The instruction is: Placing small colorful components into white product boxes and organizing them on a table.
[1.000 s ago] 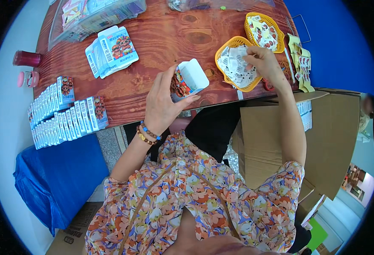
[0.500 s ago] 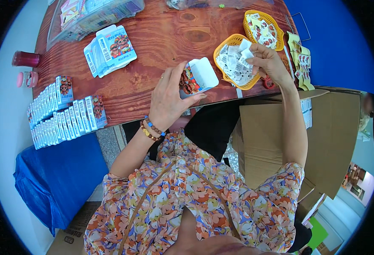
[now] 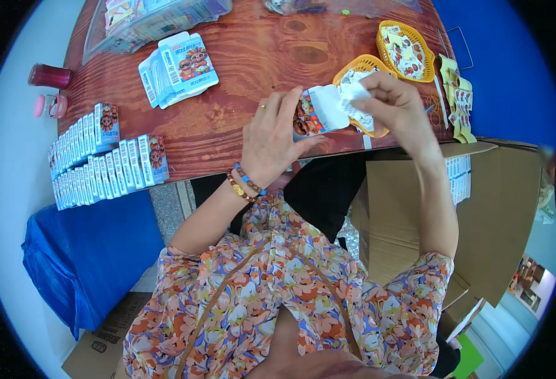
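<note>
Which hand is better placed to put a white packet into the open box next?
Probably the right hand: it holds a blurred white packet near the open box, while the left hand holds that box.

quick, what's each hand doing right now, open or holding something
Left hand: closed around a small blue-and-white printed cardboard box.
Right hand: closed, pinching a small white packet, blurred.

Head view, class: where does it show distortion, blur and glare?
Head view: the near edge of the table curves, corners go black; head view: the right hand and white packet it pinches look smeared, the standing boxes crisper; head view: glare looks slight, the flap of the held box among the brightest patches.
</note>
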Available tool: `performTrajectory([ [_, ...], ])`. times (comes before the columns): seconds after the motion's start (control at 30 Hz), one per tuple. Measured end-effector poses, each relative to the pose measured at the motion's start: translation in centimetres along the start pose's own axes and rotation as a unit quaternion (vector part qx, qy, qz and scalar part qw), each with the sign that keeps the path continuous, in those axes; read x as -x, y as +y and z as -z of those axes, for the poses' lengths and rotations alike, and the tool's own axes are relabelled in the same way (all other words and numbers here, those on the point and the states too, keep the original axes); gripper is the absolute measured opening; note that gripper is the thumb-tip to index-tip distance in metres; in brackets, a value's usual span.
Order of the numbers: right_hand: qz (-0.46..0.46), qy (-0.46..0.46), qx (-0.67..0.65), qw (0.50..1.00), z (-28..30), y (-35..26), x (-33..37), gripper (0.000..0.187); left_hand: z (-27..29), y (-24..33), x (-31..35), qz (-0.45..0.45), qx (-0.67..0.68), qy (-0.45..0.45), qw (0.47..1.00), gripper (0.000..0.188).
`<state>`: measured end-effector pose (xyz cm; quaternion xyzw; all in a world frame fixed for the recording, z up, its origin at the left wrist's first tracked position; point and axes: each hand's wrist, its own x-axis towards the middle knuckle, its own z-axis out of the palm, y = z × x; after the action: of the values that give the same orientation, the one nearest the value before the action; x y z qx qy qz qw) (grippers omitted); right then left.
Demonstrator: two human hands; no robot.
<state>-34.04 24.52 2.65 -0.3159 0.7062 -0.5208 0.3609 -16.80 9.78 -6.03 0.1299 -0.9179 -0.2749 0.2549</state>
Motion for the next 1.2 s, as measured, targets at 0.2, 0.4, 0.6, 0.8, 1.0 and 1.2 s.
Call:
performTrajectory([
  [0.2, 0.059, 0.024, 0.344, 0.937, -2.9, -0.8, 0.3, 0.019, -0.3, 0.4, -0.5, 0.012, -0.014, -0.014, 1.0, 0.085],
  [0.4, 0.172, -0.042, 0.295, 0.939, -2.5, 0.4, -0.9, 0.015, -0.4, -0.4, -0.2, 0.006, 0.0, 0.019, 1.0, 0.086],
  [0.6, 0.144, -0.012, 0.446, 0.883, -2.9, 0.4, -0.7, 0.014, -0.8, -0.2, 0.0, 0.027, -0.014, -0.012, 0.999, 0.087],
  [0.8, 0.078, 0.06, 0.317, 0.943, 2.4, 1.3, -4.2, 0.04, -0.2, -1.2, 0.1, 0.068, 0.014, -0.022, 0.997, 0.085],
  [1.0, 0.04, 0.193, 0.596, 0.778, 14.7, 9.1, -9.8, 0.037, 0.0, -1.9, 0.2, 0.075, 0.082, -0.005, 0.994, 0.083],
  [1.2, -0.023, 0.233, 0.614, 0.754, 14.9, 8.7, -9.6, 0.03, 1.0, -2.2, 0.8, 0.104, 0.097, 0.03, 0.989, 0.084],
])
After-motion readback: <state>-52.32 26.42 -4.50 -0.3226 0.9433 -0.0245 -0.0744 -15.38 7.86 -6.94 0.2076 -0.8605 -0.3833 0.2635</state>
